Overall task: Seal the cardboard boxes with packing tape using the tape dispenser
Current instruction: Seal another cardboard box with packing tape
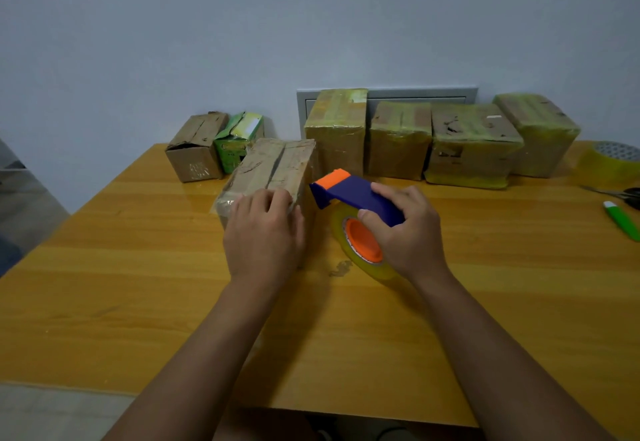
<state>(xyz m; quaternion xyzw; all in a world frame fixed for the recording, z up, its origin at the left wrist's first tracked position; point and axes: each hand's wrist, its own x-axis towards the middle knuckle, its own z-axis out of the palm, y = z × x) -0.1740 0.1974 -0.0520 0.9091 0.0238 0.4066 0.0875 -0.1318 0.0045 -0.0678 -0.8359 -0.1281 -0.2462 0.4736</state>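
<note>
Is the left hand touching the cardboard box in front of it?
Touching. The head view shows the left hand resting on the cardboard box, fingers over its near top edge.

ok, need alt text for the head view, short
A person's right hand holds a blue and orange tape dispenser beside a cardboard box, which the left hand steadies on a yellow wooden table. Four tape-wrapped boxes line the wall behind.

Head view, close, downward over table (138, 267), edges perhaps warped
</note>
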